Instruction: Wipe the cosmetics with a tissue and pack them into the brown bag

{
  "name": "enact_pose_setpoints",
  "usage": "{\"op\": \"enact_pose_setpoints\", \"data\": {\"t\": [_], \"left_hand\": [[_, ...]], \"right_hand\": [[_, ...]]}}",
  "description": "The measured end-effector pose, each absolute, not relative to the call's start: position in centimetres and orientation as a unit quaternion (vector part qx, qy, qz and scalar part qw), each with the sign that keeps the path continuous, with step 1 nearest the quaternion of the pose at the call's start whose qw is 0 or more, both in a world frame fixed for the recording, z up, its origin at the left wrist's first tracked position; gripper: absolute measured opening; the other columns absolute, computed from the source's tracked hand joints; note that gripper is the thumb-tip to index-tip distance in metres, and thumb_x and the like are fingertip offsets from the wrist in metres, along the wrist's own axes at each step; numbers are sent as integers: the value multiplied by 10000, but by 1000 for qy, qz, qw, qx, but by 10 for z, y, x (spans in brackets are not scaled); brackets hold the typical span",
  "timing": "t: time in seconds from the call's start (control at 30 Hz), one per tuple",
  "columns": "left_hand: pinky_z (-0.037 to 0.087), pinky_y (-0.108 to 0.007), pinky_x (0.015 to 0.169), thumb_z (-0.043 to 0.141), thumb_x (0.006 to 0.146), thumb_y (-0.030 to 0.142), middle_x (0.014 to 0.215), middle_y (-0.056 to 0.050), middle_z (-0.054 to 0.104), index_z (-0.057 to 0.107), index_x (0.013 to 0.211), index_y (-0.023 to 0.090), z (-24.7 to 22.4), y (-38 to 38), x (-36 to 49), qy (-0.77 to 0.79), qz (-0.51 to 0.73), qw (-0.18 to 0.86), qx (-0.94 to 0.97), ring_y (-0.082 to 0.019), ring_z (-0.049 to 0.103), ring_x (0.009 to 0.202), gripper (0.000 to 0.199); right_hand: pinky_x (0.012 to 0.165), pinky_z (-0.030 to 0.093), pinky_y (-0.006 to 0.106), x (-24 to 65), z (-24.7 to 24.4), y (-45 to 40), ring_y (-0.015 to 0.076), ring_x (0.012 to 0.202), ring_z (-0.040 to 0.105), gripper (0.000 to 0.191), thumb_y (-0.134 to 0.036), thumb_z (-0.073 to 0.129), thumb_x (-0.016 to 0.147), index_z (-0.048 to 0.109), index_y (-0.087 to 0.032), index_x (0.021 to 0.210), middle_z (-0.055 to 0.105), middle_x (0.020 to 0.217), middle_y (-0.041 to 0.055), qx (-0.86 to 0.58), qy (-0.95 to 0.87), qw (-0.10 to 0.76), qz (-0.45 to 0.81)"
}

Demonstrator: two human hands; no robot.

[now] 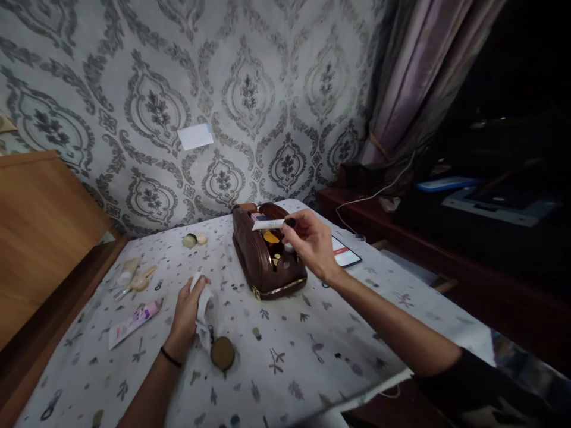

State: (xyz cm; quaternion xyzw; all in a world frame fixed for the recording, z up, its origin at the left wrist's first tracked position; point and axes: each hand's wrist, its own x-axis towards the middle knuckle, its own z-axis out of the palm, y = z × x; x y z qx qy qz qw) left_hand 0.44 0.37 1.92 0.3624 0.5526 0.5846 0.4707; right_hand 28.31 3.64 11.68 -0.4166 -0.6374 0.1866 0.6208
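Over the open brown toiletry bag [250, 261], my right hand [312, 244] pinches a slim white tube [267, 224] with a dark cap end. Inside the bag an orange-yellow item [270, 237] shows; the rest of the contents are partly hidden by my hand. My left hand [190, 306] is closed around a crumpled white wipe [204, 309] just left of the bag, and part of the wipe hangs down. Right below it lies a round olive-gold container [222, 353] on the patterned cloth.
On the left of the cloth [276, 380] lie a pink-and-white tube [134, 323], a beige tube [128, 270] and a brush-like item [140, 280]. Two small round pots [190, 240] sit farther back. A lit phone [345, 252] lies right of the bag. Wooden furniture [44, 232] borders the left.
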Motion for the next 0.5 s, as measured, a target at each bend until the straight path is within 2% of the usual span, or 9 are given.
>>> {"op": "enact_pose_setpoints", "data": {"t": [0.17,0.33,0.4,0.5], "left_hand": [[400,-176,406,750,654,576,616,60,554,636,847,170,17,5,2,570,572,453,378,-78,487,450,464],[377,-172,397,756,640,572,559,87,507,626,841,185,15,7,2,563,572,469,369,-77,464,431,455],[362,-174,390,753,638,584,531,93,486,624,843,181,14,7,2,563,567,473,371,-72,441,407,470],[383,-185,418,747,645,588,543,76,509,643,825,157,14,7,3,566,572,447,391,-77,458,422,479]], "right_hand": [[584,396,246,299,124,76,123,575,513,194,-365,564,844,611,-177,853,580,639,-18,-463,-698,544,47],[612,400,248,302,132,97,141,605,550,217,-372,539,859,624,-175,892,636,690,9,-465,-698,545,-11],[619,382,255,302,134,102,150,619,563,206,-350,547,853,639,-176,914,672,747,28,-493,-709,502,-44],[608,325,272,300,135,108,177,662,590,204,-327,551,861,660,-185,960,706,801,44,-551,-736,386,-79]]}}
